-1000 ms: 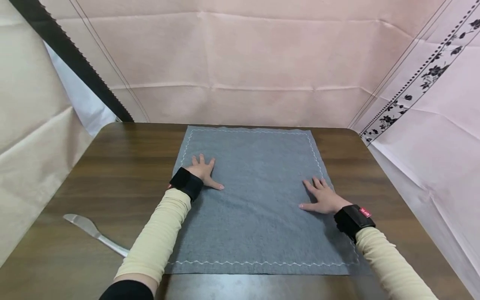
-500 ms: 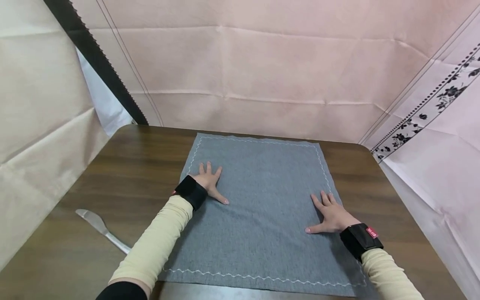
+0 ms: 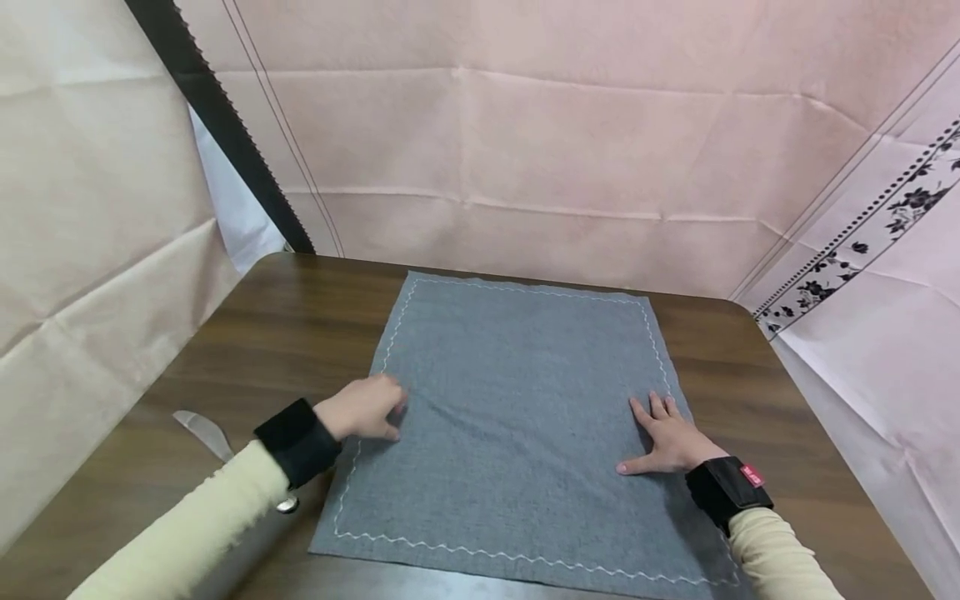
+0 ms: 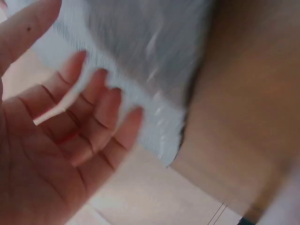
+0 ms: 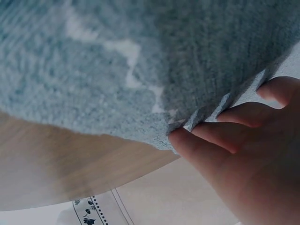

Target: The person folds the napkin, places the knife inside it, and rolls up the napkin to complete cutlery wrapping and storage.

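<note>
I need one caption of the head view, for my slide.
Right hand spread on a gray stitched cloth, left hand at its left edge, knife partly hidden by left arm.

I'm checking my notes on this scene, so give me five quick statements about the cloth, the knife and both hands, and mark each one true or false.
1. The blue-grey rectangular fabric cloth lies on the brown wood-grain table. True.
2. The cloth is folded in half. False: it is spread out, with some creases.
3. The right hand rests on the right part of the cloth. True.
4. The silver-coloured knife lies on the table, partly hidden by the cream left sleeve. True.
5. The left hand grips the knife. False: the left hand is at the cloth's left edge, apart from the knife.
</note>
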Tool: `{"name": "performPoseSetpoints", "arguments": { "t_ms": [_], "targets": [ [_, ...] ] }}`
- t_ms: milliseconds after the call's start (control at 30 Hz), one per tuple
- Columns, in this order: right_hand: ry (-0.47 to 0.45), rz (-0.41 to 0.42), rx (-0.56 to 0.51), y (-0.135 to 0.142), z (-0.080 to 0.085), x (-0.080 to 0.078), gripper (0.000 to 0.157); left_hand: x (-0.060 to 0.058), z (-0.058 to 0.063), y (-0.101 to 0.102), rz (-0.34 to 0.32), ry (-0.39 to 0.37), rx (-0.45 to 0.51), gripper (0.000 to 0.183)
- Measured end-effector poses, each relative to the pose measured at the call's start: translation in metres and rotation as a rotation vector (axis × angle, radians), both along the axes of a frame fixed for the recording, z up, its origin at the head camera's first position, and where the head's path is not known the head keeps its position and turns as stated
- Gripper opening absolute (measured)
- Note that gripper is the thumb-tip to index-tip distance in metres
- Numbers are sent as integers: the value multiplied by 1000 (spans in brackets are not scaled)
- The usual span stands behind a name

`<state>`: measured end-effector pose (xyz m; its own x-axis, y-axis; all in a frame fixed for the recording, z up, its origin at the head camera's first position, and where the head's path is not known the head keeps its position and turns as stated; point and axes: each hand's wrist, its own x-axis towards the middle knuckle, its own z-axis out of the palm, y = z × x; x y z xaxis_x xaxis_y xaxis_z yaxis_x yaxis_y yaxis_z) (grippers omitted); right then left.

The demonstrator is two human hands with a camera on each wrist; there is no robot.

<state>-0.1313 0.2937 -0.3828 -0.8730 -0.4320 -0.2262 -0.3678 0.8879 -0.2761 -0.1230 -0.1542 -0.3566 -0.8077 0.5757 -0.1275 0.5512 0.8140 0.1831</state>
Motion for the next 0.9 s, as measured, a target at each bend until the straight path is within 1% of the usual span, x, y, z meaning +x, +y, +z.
{"name": "performPoseSetpoints", "arguments": {
  "t_ms": [100,167,267,400,533,633,767,900],
  "targets": [
    [10,0,15,2,0,0,111,18,-5,-8,-100,-40,74,26],
    [19,-3,25,3,-1,0,111,27,-8,-10,-144,-65,120,27],
    [25,-6,32,3,-2,1,111,39,-8,-11,-190,-68,164,27],
    [24,-8,30,2,-3,2,111,54,-7,-10,-210,-102,179,27],
    [28,-8,30,1,-4,2,111,67,-8,-12,-202,-181,172,27],
    [32,-6,30,1,-4,2,111,74,-7,-13,-184,-219,139,33],
    [35,-1,29,1,-4,1,111,80,-6,-14,-183,-210,73,42],
    [44,6,32,0,-4,0,111,82,-5,-14,-191,-198,42,38]
  ]
}}
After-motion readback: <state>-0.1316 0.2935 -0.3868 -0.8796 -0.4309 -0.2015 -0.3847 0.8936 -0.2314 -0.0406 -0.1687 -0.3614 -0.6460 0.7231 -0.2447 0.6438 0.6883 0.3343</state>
